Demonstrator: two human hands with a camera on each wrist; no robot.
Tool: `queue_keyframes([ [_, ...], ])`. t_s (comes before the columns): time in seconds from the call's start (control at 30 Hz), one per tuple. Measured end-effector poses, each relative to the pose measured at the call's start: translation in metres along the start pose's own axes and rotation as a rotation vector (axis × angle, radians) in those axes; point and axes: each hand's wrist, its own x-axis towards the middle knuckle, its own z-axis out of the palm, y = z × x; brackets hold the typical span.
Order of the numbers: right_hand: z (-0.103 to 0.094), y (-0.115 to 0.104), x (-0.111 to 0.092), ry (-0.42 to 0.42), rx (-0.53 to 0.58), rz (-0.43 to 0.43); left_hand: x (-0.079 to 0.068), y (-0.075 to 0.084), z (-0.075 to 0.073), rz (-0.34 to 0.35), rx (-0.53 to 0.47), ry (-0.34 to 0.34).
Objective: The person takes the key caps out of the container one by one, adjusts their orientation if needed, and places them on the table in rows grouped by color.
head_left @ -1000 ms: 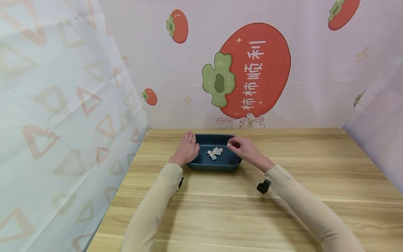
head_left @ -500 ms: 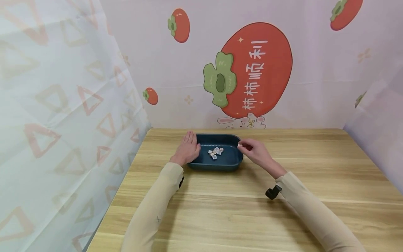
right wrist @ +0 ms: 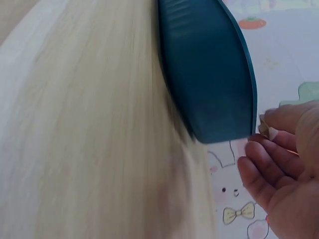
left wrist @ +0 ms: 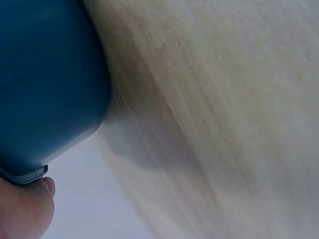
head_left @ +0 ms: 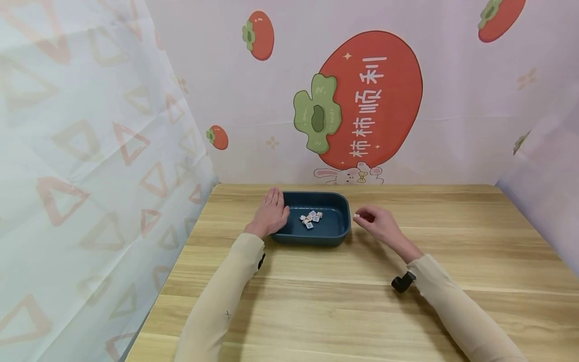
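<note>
**Wood surface (head_left: pixel 325 301), blue tray (head_left: pixel 312 241), one small block (head_left: pixel 357 215) pinched in right hand (head_left: pixel 379 223)**

Pale backdrop (head_left: pixel 271 100) behind, printed with a big red persimmon (head_left: pixel 393 105) with white characters, smaller persimmons (head_left: pixel 262 36) and a rabbit (head_left: pixel 348 176). Left side: whitish sheet (head_left: pixel 90 201) with loose triangle and square outlines in red and beige.

Tray sits at far part of surface, long side facing the person. Inside it: cluster of small white blocks (head_left: pixel 315 218), near the middle, touching or overlapping; dark marks on some faces. Exact count unclear, marks too small to read.

Left hand (head_left: pixel 270 213): laid over tray's left end, fingers straight and together, pointing away, thumb on the tray side. Left wrist view shows a fingertip or thumb touching the rim, can't tell which.

Right hand: just outside tray's right end, apart from it in head view. Thumb and index narrow, holding the block between the tips; other fingers loosely bent in right wrist view. Block mostly covered, markings not readable. Shadow on surface under this hand.

Both arms: beige sleeves (head_left: pixel 221 296), black device (head_left: pixel 402 282) at each wrist.
</note>
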Motion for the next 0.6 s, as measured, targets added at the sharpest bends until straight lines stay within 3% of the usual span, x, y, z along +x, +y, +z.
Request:
queue_keyframes([
  [0.17, -0.004, 0.011, -0.003, -0.064, 0.003, 0.026, 0.001, 0.002, -0.001, 0.004, 0.007, 0.002],
  [0.6, -0.002, 0.039, -0.011, -0.127, -0.014, 0.103, -0.002, 0.004, -0.004, 0.001, 0.01, -0.003],
])
